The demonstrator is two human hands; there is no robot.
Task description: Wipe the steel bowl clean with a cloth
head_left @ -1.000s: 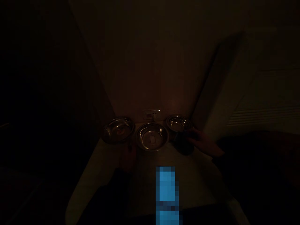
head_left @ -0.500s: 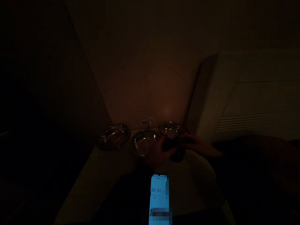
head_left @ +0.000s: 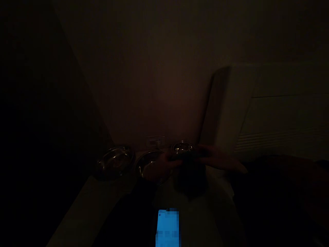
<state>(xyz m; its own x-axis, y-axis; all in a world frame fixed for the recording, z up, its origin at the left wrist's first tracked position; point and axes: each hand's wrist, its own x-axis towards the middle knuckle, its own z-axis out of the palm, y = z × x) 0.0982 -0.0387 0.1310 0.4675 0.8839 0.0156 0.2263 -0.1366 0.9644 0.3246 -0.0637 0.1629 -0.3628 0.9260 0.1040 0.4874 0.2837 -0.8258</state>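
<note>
Left hand: mine [head_left: 161,167], fingers curled on the dark item's [head_left: 191,176] upper left edge, hiding part of the middle bowl's [head_left: 146,161] rim.
Right hand: mine [head_left: 217,158], gripping the upper right edge; fingertips lost in gloom.
Dark item: just before the small bowl [head_left: 181,150].
Open room: table [head_left: 83,202] shows between the left bowl [head_left: 115,161] and its left edge; a strip separates item and lit phone [head_left: 167,224].

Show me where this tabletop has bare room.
The tabletop seems bare in front of the left bowl, beside the left sleeve; perhaps also right of the phone, but it's dark. Crowded further back: middle bowl, right bowl, dark object, left hand, right hand.
</note>
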